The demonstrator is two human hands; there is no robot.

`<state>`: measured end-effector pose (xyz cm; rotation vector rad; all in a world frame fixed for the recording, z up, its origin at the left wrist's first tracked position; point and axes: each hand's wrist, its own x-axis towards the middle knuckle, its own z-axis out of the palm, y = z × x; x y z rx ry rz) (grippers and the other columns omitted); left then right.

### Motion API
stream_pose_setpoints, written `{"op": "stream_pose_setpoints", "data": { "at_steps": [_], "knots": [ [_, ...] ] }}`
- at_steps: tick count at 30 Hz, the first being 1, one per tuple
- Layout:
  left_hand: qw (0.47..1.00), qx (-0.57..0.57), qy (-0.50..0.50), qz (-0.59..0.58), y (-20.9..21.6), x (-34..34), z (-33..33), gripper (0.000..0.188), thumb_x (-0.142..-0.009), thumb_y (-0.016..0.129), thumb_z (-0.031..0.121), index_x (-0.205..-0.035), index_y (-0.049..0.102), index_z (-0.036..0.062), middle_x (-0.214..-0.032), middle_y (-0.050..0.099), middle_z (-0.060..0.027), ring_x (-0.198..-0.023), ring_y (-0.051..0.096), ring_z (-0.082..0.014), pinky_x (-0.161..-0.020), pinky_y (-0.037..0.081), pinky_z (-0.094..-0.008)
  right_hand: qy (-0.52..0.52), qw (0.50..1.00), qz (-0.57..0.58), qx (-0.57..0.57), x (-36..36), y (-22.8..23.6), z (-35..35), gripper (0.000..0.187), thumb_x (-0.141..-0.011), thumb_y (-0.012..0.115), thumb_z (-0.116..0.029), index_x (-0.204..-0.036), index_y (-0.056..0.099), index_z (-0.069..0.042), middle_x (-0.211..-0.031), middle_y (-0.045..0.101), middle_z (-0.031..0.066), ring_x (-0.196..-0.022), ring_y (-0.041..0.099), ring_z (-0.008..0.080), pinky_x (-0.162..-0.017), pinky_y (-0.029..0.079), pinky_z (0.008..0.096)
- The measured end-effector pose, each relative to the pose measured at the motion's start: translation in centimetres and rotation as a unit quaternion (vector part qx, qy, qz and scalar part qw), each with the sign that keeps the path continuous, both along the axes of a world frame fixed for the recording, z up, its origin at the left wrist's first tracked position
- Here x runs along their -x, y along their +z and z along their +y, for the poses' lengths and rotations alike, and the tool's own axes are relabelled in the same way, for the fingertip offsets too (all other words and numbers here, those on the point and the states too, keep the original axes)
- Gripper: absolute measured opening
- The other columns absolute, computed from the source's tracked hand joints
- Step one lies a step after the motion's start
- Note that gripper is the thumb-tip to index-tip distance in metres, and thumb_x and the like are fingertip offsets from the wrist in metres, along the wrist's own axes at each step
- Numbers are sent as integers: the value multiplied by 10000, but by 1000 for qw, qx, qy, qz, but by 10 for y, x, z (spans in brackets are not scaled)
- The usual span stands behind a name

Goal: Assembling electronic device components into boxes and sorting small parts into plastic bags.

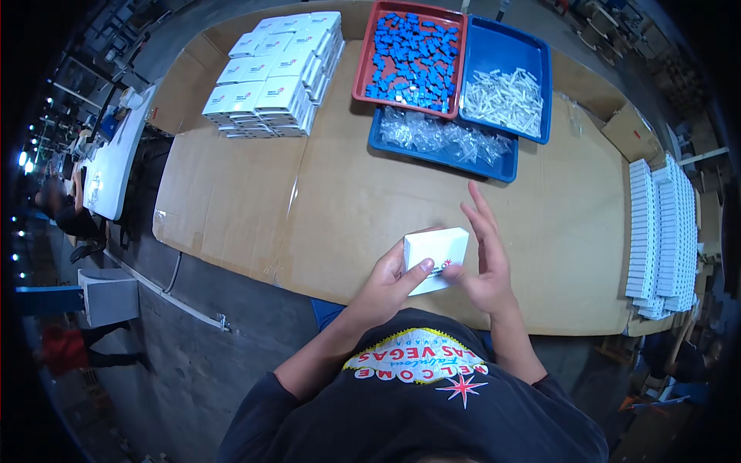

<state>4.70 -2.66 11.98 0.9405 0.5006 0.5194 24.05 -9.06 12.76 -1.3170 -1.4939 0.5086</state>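
Close to my body, over the near edge of the table, I hold a small white box [437,248] with a coloured print on its front. My left hand [386,284] is wrapped round its left side, the thumb lying across the front face. On the other side, my right hand [488,270] has its fingers stretched up and apart. Its thumb reaches to the lower right of the box and seems to touch it. Whatever the left fingers do behind the box is hidden.
Cardboard covers the table [340,208]. Stacked white boxes [270,73] stand at the far left. A red tray [360,77] bears blue pieces; one blue tray [545,92] has white pieces, another [505,166] clear plastic bags. White boxes [656,239] line the right edge.
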Motion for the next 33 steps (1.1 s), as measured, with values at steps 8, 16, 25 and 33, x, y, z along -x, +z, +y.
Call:
{"op": "stream_pose_setpoints", "data": {
  "at_steps": [8,16,25,33],
  "knots": [
    [997,-71,-5,-19,1,1,-3,530,-1067,658,166,-1530,502,-40,-1435,618,-125,-1308,572,-152,-1104,465,-326,64,942,300,139,-15,-14,-12,450,-916,828,-217,-1277,699,18,-1260,744,145,-1189,694,247,-1054,528,386],
    [989,-129,-61,37,11,13,8,521,-1060,655,120,-1531,507,-45,-1360,640,-134,-1187,596,-138,-1001,486,-300,103,933,324,120,-20,-21,-7,487,-832,899,-212,-1228,714,3,-1227,751,134,-1134,706,216,-991,553,350],
    [987,-160,-23,21,1,11,4,509,-1074,634,136,-1549,509,0,-1258,688,-89,-1024,609,-81,-859,508,-254,97,931,328,127,-18,-23,-4,478,-836,900,-160,-1237,702,8,-1229,747,132,-1135,705,211,-993,555,353],
    [993,-108,2,-51,1,4,4,513,-1078,609,108,-1536,465,-73,-1498,566,-133,-1349,554,-184,-1139,455,-349,120,922,362,69,-9,-17,5,317,-955,778,-116,-1224,695,31,-1266,731,167,-1146,697,217,-996,556,359]
  ]
}}
